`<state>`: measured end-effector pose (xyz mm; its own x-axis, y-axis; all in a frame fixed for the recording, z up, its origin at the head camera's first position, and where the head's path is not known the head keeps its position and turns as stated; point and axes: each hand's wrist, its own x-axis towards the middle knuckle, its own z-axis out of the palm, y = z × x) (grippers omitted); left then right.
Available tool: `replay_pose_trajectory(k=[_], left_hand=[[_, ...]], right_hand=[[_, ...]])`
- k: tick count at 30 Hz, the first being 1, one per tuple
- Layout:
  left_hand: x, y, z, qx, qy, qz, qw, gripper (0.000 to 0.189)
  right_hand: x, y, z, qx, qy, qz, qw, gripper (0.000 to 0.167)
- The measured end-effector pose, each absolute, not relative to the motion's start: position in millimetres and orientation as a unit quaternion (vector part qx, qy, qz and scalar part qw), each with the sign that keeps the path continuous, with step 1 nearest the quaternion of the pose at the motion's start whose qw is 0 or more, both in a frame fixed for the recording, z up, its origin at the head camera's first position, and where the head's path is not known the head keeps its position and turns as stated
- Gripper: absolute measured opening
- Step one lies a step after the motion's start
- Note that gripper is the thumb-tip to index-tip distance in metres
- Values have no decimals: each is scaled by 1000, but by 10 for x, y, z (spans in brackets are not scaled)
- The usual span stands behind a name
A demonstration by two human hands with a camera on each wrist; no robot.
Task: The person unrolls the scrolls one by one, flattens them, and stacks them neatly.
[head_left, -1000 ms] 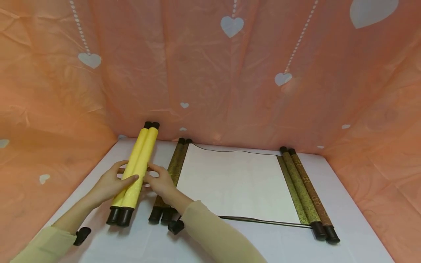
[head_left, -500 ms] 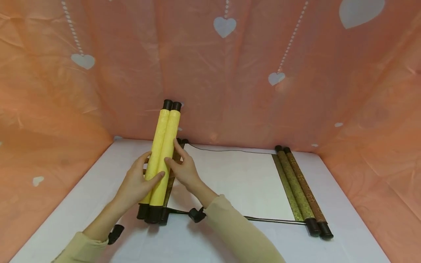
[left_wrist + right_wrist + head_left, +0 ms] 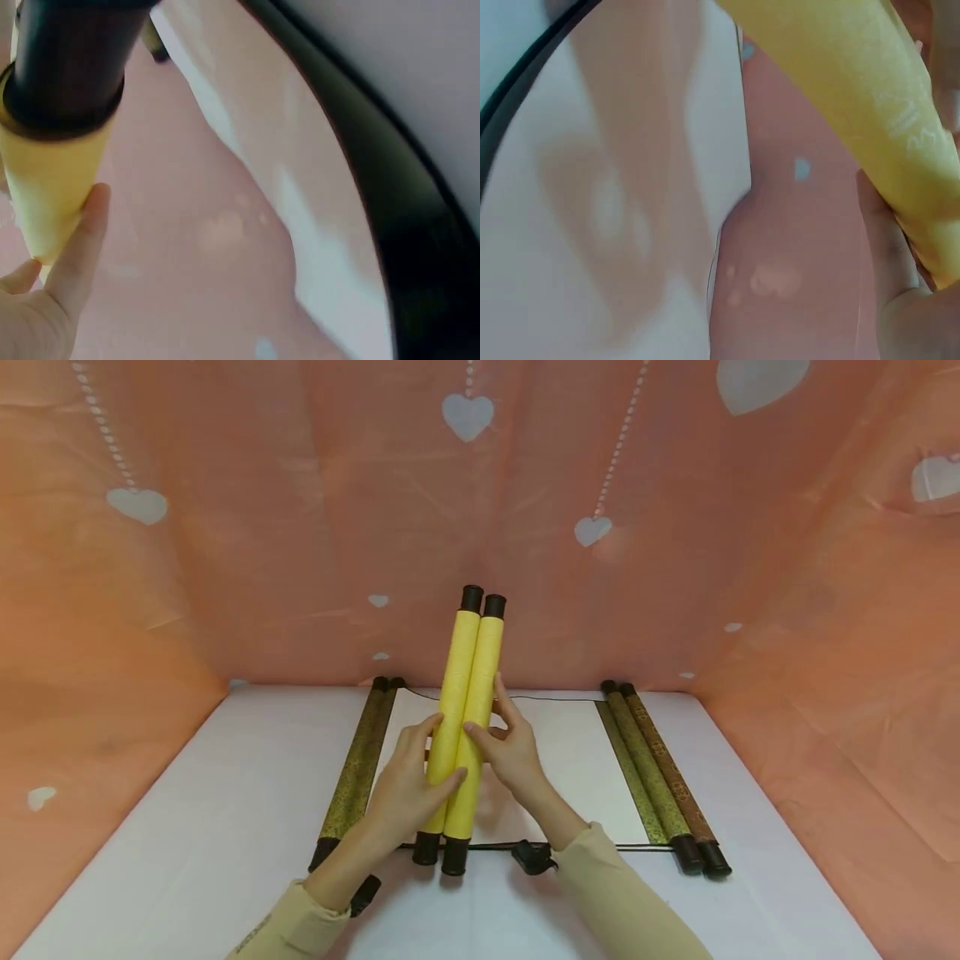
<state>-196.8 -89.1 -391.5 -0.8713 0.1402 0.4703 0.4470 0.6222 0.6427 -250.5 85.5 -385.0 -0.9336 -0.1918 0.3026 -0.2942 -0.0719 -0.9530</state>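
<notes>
Both hands hold a yellow double-roller scroll point(image 3: 456, 685) with black end caps, tilted upright. My left hand point(image 3: 405, 789) grips its lower left side, thumb across the front. On the right side, my right hand point(image 3: 517, 758) grips it higher up, thumb against the front. Below and behind it lies an unrolled scroll with a white sheet point(image 3: 577, 752) and green patterned rolls at both ends. A black end cap point(image 3: 75, 67) fills the left wrist view's top corner. Yellow covering point(image 3: 855, 82) crosses the right wrist view; the far fingers are partly hidden behind the scroll.
A green roll point(image 3: 348, 768) lies left of the white sheet; another green roll point(image 3: 652, 760) and a brown patterned roll point(image 3: 671, 768) lie right. All rest on a white tabletop point(image 3: 247, 777). An orange curtain point(image 3: 315, 568) with pale hearts encloses the back and sides.
Both hands have carried the yellow scroll rightward, from left of the unrolled scroll to over its white sheet, and raised its far end. The view has also shifted right.
</notes>
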Motion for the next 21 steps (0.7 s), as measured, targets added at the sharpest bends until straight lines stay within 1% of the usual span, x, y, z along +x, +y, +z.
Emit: replay_pose_trajectory(k=[4,8,11,16,21], left_hand=[[-1981,-739,-3975,-176,-854,-461,164,73],[-2040,-630,-3979,-188,-819,-523,142,57],[-2092,-567,-3961,-196,-797,-555,132,52],[-2139,-518,-3951,-203,-775,-586,120,57],[-2171,-553,-3939,-199,-777,-584,129,65]], right_hand=[[-2472,1088,-3898,175,-683,709,31,89],[-2437,1267,-3929,175,-681,710,25,88],[-2407,1370,-3951,181,-681,709,22,88],[-2375,1462,-4011,197,-681,705,13,87],[-2396,1434,-4059,221,-671,708,7,86]])
